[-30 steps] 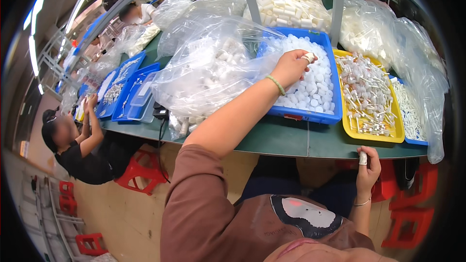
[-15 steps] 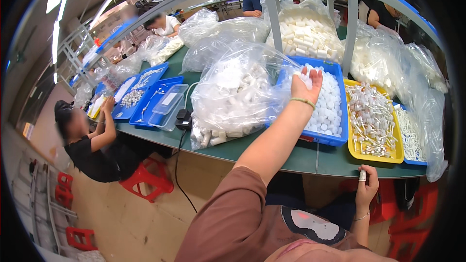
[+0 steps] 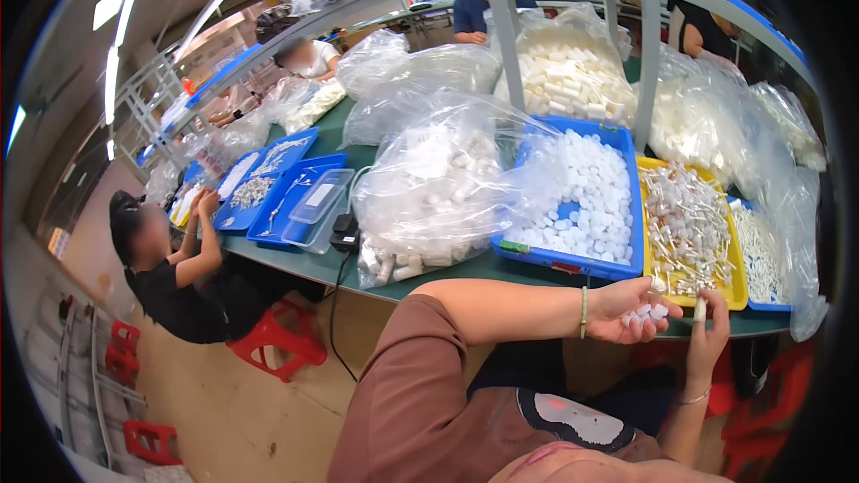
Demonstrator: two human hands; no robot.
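My left hand [image 3: 630,311] is palm up in front of the trays, fingers curled around several small white plastic caps [image 3: 651,314]. A white piece [image 3: 659,285] shows at its thumb and fingertips. Close beside it, my right hand [image 3: 709,331] is raised with fingers bent together. A whitish, tube-like piece [image 3: 700,308] shows at its fingertips; whether it is held or wrapped on a finger I cannot tell. Behind my left hand stands a blue tray [image 3: 637,255] of white caps. A yellow tray [image 3: 739,291] of white-stemmed pieces with translucent heads lies just beyond my right hand.
A clear bag [image 3: 429,188] of white cylinders stands left of the blue tray. Grey shelf posts [image 3: 646,45] rise behind the trays. More bags line the table's back. At the left, a co-worker [image 3: 179,277] sits by blue trays. A black adapter [image 3: 344,231] and cable hang there.
My left hand has come from above the blue tray down to the right, bringing white caps beside my right hand. A patch of the blue tray's bottom now shows. My right hand has risen slightly.
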